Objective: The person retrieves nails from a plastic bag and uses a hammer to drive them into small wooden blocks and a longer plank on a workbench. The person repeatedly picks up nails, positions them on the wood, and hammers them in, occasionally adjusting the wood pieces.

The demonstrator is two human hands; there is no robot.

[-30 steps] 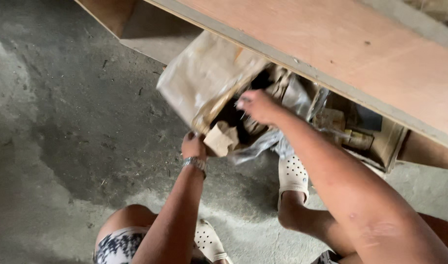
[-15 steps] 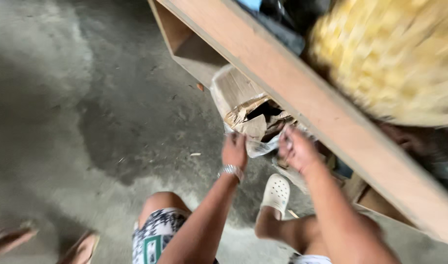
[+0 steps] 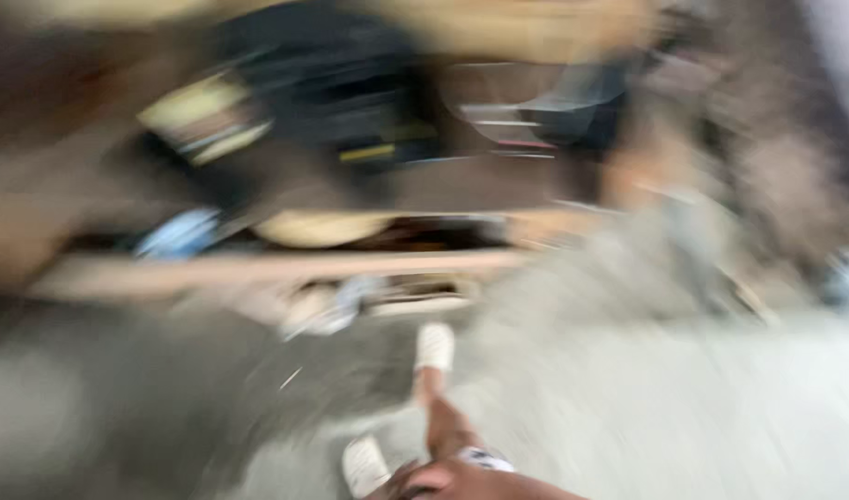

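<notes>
The picture is strongly blurred by motion, so only large shapes can be read. At the bottom edge, a little right of centre, one hand (image 3: 448, 477) of the person shows with part of the forearm, and something pale like a band sits at the wrist. I cannot tell which hand it is, and I cannot tell if its fingers are wide, narrow or holding something; nothing is seen clearly in it. It hangs above the grey concrete floor (image 3: 684, 407), near the person's two feet.

The feet wear white perforated clogs. One white clog (image 3: 435, 346) is just above the hand in the picture, with the lower leg going down from it toward the hand. The other white clog (image 3: 362, 466) is at the bottom, just left of the hand.

Farther up, a long wooden board (image 3: 258, 270) runs across the left and middle of the view, well apart from the hand. Just below the board, pale crumpled shapes (image 3: 327, 306) lie on the floor, maybe paper or plastic. Above the board there is a dark cluttered space with a pale yellow round shape (image 3: 318, 227) and a light blue thing (image 3: 179, 231) at its left; what they are is not readable
</notes>
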